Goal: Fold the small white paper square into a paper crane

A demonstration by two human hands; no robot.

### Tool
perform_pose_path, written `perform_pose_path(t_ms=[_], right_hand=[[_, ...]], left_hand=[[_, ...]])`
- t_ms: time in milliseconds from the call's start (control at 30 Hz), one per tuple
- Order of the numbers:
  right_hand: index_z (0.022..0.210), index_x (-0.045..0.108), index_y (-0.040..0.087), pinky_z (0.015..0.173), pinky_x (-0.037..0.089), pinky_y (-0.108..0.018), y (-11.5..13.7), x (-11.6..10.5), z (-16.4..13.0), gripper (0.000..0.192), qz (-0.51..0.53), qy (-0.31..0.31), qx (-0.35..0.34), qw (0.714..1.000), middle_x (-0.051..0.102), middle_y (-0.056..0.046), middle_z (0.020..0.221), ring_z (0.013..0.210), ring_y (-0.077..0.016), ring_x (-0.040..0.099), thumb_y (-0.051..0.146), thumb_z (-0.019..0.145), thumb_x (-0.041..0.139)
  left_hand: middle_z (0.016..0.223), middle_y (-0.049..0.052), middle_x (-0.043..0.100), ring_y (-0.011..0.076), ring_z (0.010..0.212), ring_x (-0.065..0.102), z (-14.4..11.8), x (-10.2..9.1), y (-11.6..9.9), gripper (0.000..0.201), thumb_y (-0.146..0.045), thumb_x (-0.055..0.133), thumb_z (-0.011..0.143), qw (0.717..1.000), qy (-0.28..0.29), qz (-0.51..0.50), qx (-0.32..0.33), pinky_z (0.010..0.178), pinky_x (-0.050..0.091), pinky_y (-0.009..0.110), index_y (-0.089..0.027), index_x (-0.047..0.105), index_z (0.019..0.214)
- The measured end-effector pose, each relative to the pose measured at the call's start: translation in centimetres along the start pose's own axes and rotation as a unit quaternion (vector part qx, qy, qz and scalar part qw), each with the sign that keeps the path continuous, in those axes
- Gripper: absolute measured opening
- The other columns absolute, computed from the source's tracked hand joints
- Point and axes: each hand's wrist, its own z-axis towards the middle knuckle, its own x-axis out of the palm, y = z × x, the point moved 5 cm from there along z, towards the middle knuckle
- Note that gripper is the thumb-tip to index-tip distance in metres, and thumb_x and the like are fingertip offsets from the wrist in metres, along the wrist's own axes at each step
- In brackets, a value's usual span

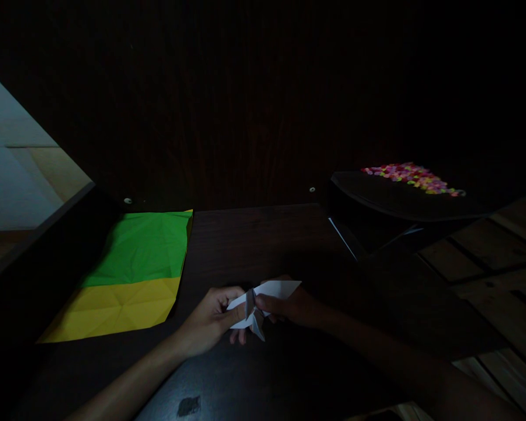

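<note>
Between my two hands is a piece of folded white paper (278, 288), with a pointed flap reaching right and a smaller greyish fold hanging down at its middle. My left hand (214, 321) pinches its left part, thumb on top and fingers curled beneath. On the right part, my right hand (287, 304) presses with the thumb over the paper, its other fingers mostly hidden behind. Both hands are just above the dark wooden tabletop (245, 240). The exact folded shape is hard to make out in the dim light.
Creased green paper (144, 245) and yellow paper (118, 307) lie at the left beside a dark side panel. A dark upright board (228, 117) closes off the back. On a curved shelf (377, 196) at the right sits a pile of small pink and yellow pieces (414, 177).
</note>
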Motion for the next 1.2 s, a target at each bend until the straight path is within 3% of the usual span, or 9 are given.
perform_pose_path(t_ms=[267, 467, 767, 1200], right_hand=[[0.058, 0.056, 0.015, 0.043, 0.032, -0.020, 0.36, 0.13, 0.01, 0.054, 0.005, -0.005, -0.004, 1.000, 0.051, 0.003, 0.051, 0.043, -0.0073, 0.044, 0.066, 0.076, 0.064], [0.061, 0.060, 0.014, 0.043, 0.033, -0.021, 0.52, 0.02, -0.10, 0.052, 0.034, -0.014, 0.013, 0.999, 0.054, 0.002, 0.052, 0.045, -0.0082, 0.046, 0.064, 0.074, 0.067], [0.070, 0.065, 0.012, 0.041, 0.031, -0.020, 0.66, 0.32, -0.09, 0.051, 0.059, -0.004, 0.039, 0.998, 0.062, -0.002, 0.055, 0.044, -0.0081, 0.046, 0.063, 0.076, 0.065], [0.069, 0.062, 0.013, 0.037, 0.033, -0.019, -0.07, 0.36, -0.01, 0.051, 0.099, -0.030, 0.038, 0.994, 0.057, 0.001, 0.052, 0.040, -0.0077, 0.045, 0.063, 0.072, 0.068]], left_hand=[[0.052, 0.000, 0.059, 0.0082, 0.041, 0.050, -0.07, -0.05, -0.01, 0.042, -0.053, 0.067, 0.083, 1.000, -0.011, 0.007, -0.012, 0.040, 0.036, 0.017, -0.012, 0.061, 0.073], [0.051, -0.003, 0.056, 0.0053, 0.038, 0.042, -0.02, 0.17, -0.71, 0.039, -0.049, 0.067, 0.084, 1.000, -0.003, 0.005, 0.012, 0.039, 0.029, 0.015, -0.012, 0.062, 0.073], [0.058, 0.000, 0.061, 0.0058, 0.040, 0.044, -0.18, -0.03, -0.61, 0.035, -0.045, 0.067, 0.085, 1.000, -0.004, -0.004, 0.007, 0.040, 0.032, 0.017, -0.011, 0.064, 0.078], [0.063, 0.005, 0.068, 0.0064, 0.040, 0.047, -0.09, -0.22, -0.31, 0.039, -0.049, 0.065, 0.086, 1.000, -0.010, 0.001, -0.002, 0.040, 0.035, 0.017, -0.011, 0.064, 0.079]])
